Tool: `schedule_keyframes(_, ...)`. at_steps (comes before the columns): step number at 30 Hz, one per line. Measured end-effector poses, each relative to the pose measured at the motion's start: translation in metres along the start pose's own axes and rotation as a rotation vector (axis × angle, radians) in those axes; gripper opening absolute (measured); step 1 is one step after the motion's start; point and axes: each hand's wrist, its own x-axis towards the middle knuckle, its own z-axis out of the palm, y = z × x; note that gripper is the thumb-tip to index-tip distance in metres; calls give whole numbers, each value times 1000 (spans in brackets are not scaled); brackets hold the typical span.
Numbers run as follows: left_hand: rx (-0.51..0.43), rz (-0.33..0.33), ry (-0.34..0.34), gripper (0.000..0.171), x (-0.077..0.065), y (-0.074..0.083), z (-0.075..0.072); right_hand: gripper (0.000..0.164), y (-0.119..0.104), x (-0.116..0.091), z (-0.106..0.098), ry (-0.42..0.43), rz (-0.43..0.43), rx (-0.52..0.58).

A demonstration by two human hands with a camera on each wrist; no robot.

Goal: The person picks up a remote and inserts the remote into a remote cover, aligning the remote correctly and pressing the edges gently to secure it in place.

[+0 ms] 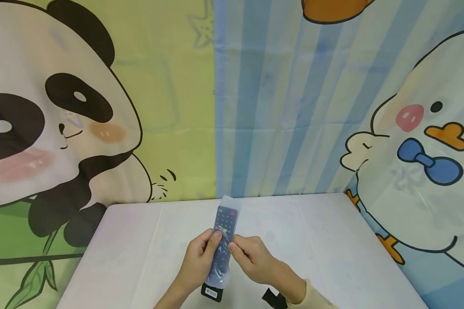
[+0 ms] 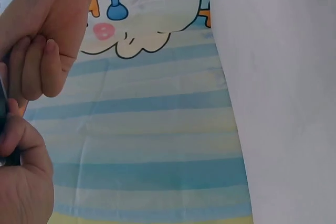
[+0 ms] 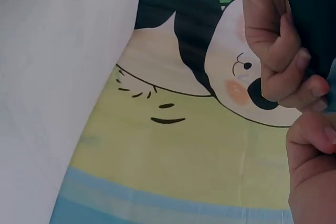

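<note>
Here's the left hand (image 1: 199, 255), gripping a remote control (image 1: 221, 257) along its left edge, thumb laid across the keys! Opposite, the right hand (image 1: 255, 259) pinches at the right edge, thumb and forefinger together (whether it has film alone or the casing too, I can't tell). Both hands are in contact, so neither is nearer; the remote sits squarely between them, held over the bench. And here's the relation that counts: its long axis runs from near to far with the far end leaning slightly right, and the right hand's pinch comes in across that line, about midway along.

What a look at the remote! Dark, slim, rows of small buttons, a red one at the far right corner, all misted by a clear plastic sleeve (image 1: 228, 201) that wrinkles around the middle and juts past the far end. At the near end, a black tip with a white label (image 1: 211, 292) shows beyond the film; too small to read.

Outward now: a black item (image 1: 275, 299) near the right wrist, partly hidden, identity unclear. The white bench (image 1: 170, 231) spreads beneath, a panda print (image 1: 116, 124) at left, blue-striped cloth (image 1: 278, 107) at far right.
</note>
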Motion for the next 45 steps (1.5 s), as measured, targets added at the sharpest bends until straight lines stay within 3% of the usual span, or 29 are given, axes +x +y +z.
schedule_keyframes(4,-8,25,22,27,2,1,1,33,0,-1,2,17,53,62)
schedule_keyframes(8,27,86,24,23,3,-4,0,37,5,-1,0,8,160,242)
schedule_keyframes(13,43,163,-68,21,3,-7,-3,35,13,-1,-12,-78,312,538)
schedule_keyframes(16,57,164,-145,21,3,-8,-4,22,17,-2,-19,-137,384,630)
schedule_keyframes(21,133,88,-218,24,3,-8,-3,33,16,-6,-17,-140,453,617)
schedule_keyframes(24,214,66,-236,27,4,-6,-2,29,11,-8,-10,-59,475,543)
schedule_keyframes(27,336,100,-239,29,6,-3,-3,25,7,-10,-2,46,515,448)
schedule_keyframes(31,610,270,-215,34,12,2,-6,30,0,-12,8,173,629,407)
schedule_keyframes(35,839,530,-186,48,17,3,-6,32,-5,-10,13,290,673,347)
schedule_keyframes(38,918,695,-158,56,15,4,-4,32,-8,-8,14,347,667,288)
schedule_keyframes(40,947,775,-139,59,11,5,-3,33,-9,-7,16,368,683,314)
schedule_keyframes(45,949,887,-152,59,3,2,-3,37,-12,-6,19,402,728,400)
